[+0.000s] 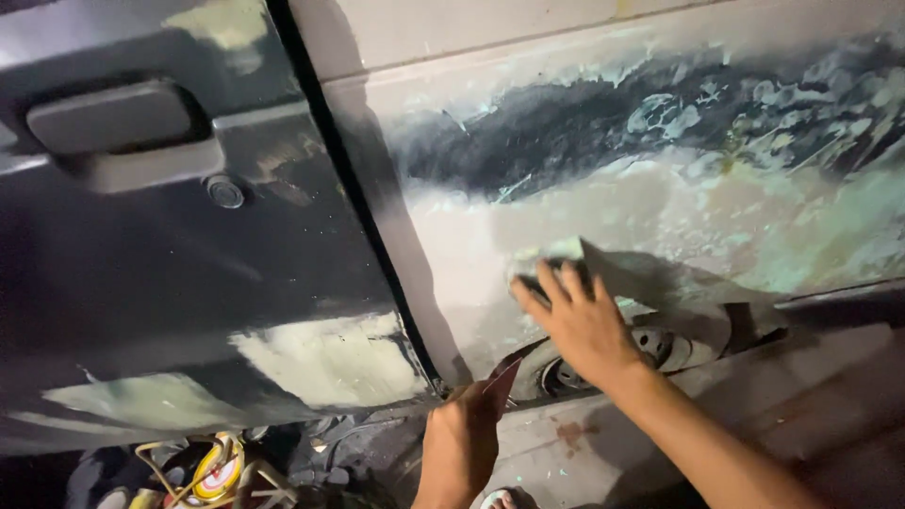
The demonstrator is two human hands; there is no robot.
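Hands working filler on a car's rear panel

The right hand (577, 320) presses a dark sanding block (556, 275) flat on the filler-smeared panel (660, 188), fingers spread over it, just above the wheel (650, 347); the block's long axis runs roughly sideways. The left hand (464, 443), left of the wheel, pinches a reddish spreader (502, 382) pointing upward.

The car panel (660, 217) stands upright, its surface patched with pale filler and a dark bare streak across the upper part. A dark sanding pad (556, 273) lies flat against it near the wheel arch. Left of the seam, the dark door (189, 283) bears a handle (113, 118) and pale filler patches lower down.
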